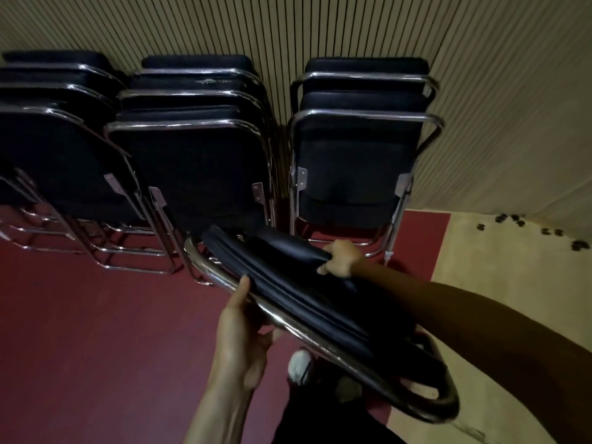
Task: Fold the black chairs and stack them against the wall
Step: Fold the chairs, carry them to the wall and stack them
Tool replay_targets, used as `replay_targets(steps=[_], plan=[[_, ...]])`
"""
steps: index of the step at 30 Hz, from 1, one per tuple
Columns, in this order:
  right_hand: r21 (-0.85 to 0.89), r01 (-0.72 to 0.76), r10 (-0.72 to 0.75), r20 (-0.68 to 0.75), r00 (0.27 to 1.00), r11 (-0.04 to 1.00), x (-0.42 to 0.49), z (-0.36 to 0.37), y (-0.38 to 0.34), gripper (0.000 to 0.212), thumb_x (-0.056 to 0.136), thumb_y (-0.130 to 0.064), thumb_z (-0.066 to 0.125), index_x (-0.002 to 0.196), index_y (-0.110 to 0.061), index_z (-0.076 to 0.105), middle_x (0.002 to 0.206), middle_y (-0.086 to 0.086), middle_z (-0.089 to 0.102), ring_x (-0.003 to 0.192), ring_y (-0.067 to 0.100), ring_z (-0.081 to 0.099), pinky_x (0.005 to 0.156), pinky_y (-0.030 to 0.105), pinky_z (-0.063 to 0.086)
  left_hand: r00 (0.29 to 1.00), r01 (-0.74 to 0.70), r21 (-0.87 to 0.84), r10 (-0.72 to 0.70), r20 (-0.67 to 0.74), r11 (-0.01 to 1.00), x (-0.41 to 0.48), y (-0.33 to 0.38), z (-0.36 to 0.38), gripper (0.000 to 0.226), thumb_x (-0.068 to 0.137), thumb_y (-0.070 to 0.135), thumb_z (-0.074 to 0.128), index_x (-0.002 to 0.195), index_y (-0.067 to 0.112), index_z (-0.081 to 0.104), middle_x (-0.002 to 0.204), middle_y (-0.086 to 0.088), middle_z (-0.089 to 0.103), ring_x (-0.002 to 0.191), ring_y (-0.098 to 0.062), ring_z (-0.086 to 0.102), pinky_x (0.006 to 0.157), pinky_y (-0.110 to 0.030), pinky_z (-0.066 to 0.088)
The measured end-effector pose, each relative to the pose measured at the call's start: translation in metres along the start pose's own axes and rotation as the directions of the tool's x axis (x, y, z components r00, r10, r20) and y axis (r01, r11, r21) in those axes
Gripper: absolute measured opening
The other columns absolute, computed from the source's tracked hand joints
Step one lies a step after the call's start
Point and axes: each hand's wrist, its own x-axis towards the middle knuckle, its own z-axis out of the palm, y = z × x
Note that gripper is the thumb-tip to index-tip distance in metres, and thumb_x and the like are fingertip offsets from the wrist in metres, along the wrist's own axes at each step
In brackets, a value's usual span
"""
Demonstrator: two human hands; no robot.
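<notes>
Right hand (341, 259) clamped on the padded edge of the folded chair (304, 293), left hand (238, 328) wrapped round its chrome frame (288, 325), to hold it flat for carrying. Held tilted over the red floor (96, 315) near its wall edge, probably bound for the shorter right stack (358, 155).

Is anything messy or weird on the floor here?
Yes. Small dark bits lie scattered on the beige floor beside the wall, right of the chair stacks. They are too small to identify. The folded chair gripped by the left hand and right hand is tilted, not stacked yet.
</notes>
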Motion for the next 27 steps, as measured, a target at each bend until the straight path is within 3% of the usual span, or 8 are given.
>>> replay_targets(steps=[4, 9, 12, 14, 18, 23, 27], plan=[[-0.113, -0.018, 0.027, 0.081, 0.996, 0.993, 0.04, -0.032, 0.007, 0.04, 0.077, -0.026, 0.075, 0.113, -0.013, 0.068, 0.108, 0.009, 0.068, 0.099, 0.023, 0.063, 0.073, 0.025, 0.048, 0.996, 0.065, -0.025, -0.063, 0.06, 0.998, 0.029, 0.006, 0.03, 0.045, 0.089, 0.055, 0.05, 0.091, 0.016, 0.073, 0.085, -0.005, 0.072, 0.085, -0.022, 0.066, 0.077, -0.044, 0.055], [-0.181, -0.016, 0.043, 0.148, 0.988, 0.983, 0.078, -0.063, 0.02, 0.036, 0.075, -0.027, 0.076, 0.108, -0.015, 0.069, 0.105, 0.007, 0.068, 0.095, 0.02, 0.063, 0.069, 0.022, 0.042, 0.992, 0.121, -0.065, -0.119, 0.028, 0.991, 0.059, 0.009, 0.067, 0.044, 0.088, 0.055, 0.053, 0.091, 0.015, 0.07, 0.072, 0.0, 0.071, 0.076, -0.019, 0.065, 0.07, -0.041, 0.054], [-0.211, 0.01, 0.031, 0.188, 0.982, 0.977, 0.094, -0.078, 0.034, 0.033, 0.076, -0.026, 0.076, 0.106, -0.013, 0.07, 0.101, 0.008, 0.068, 0.097, 0.022, 0.064, 0.07, 0.023, 0.044, 0.995, 0.097, -0.052, -0.097, 0.01, 0.994, 0.065, 0.003, 0.094, 0.036, 0.085, 0.051, 0.06, 0.094, 0.019, 0.073, 0.075, 0.001, 0.073, 0.081, -0.02, 0.068, 0.074, -0.04, 0.056], [-0.228, 0.048, 0.001, 0.212, 0.977, 0.972, 0.107, -0.088, 0.044, 0.034, 0.076, -0.026, 0.076, 0.106, -0.012, 0.069, 0.1, 0.008, 0.067, 0.097, 0.024, 0.064, 0.071, 0.024, 0.046, 0.997, 0.079, -0.033, -0.079, -0.007, 0.996, 0.067, -0.001, 0.115, 0.034, 0.08, 0.044, 0.066, 0.101, 0.018, 0.072, 0.081, 0.001, 0.075, 0.08, -0.017, 0.071, 0.069, -0.035, 0.058], [-0.218, 0.143, -0.086, 0.253, 0.964, 0.965, 0.129, -0.113, 0.056, 0.035, 0.075, -0.025, 0.077, 0.107, -0.011, 0.069, 0.099, 0.006, 0.066, 0.094, 0.022, 0.062, 0.072, 0.024, 0.046, 0.989, 0.061, -0.076, -0.07, -0.129, 0.995, 0.08, -0.007, 0.147, 0.056, 0.075, 0.036, 0.073, 0.124, 0.011, 0.06, 0.093, 0.0, 0.075, 0.075, -0.012, 0.07, 0.059, -0.028, 0.055], [-0.231, 0.232, -0.151, 0.32, 0.935, 0.945, 0.146, -0.137, 0.06, 0.033, 0.076, -0.022, 0.078, 0.104, -0.008, 0.068, 0.096, 0.005, 0.066, 0.095, 0.023, 0.064, 0.071, 0.028, 0.048, 0.98, -0.005, -0.145, -0.024, -0.196, 0.989, 0.086, -0.021, 0.184, 0.034, 0.075, 0.029, 0.069, 0.104, 0.012, 0.067, 0.071, 0.004, 0.069, 0.071, -0.015, 0.061, 0.067, -0.033, 0.051], [-0.262, 0.245, -0.155, 0.323, 0.934, 0.933, 0.16, -0.146, 0.061, 0.051, 0.076, -0.022, 0.078, 0.123, -0.009, 0.062, 0.119, 0.007, 0.063, 0.107, 0.023, 0.061, 0.072, 0.024, 0.041, 0.97, -0.002, -0.205, -0.047, -0.237, 0.979, 0.093, -0.027, 0.205, 0.012, 0.085, 0.024, 0.064, 0.092, 0.015, 0.068, 0.065, 0.004, 0.066, 0.063, -0.013, 0.06, 0.065, -0.032, 0.052]])
